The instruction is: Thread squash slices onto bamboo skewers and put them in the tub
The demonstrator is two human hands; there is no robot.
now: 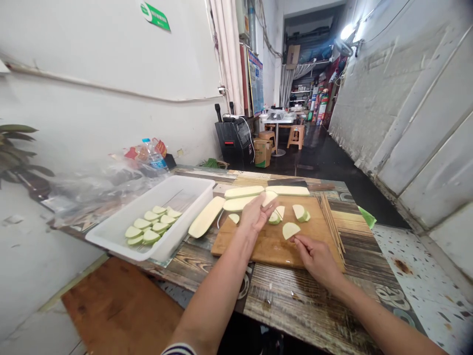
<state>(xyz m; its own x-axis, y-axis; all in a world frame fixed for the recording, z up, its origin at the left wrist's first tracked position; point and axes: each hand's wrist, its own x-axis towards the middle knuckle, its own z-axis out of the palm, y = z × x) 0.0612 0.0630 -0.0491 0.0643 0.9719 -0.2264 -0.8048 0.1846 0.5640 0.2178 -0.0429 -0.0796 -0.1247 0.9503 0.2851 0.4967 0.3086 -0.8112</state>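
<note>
My left hand (254, 215) is over the back left of a wooden cutting board (269, 246), fingers curled round a pale half-round vegetable slice (269, 198). My right hand (314, 255) rests on the board's front right, its fingertips pinched at the edge of another half-round slice (290, 230). More cut slices (301, 213) lie on the board between the hands. Long pale vegetable halves (244, 192) lie at the back of the board, and one more half (206, 217) lies off its left side.
A white plastic tray (185, 217) to the left holds several green-edged slices (151, 224). Bamboo skewers (332, 222) lie along the board's right edge. A cleaver (295, 183) lies behind the board. Plastic bags and a bottle (153, 155) sit at the back left. A corridor runs ahead.
</note>
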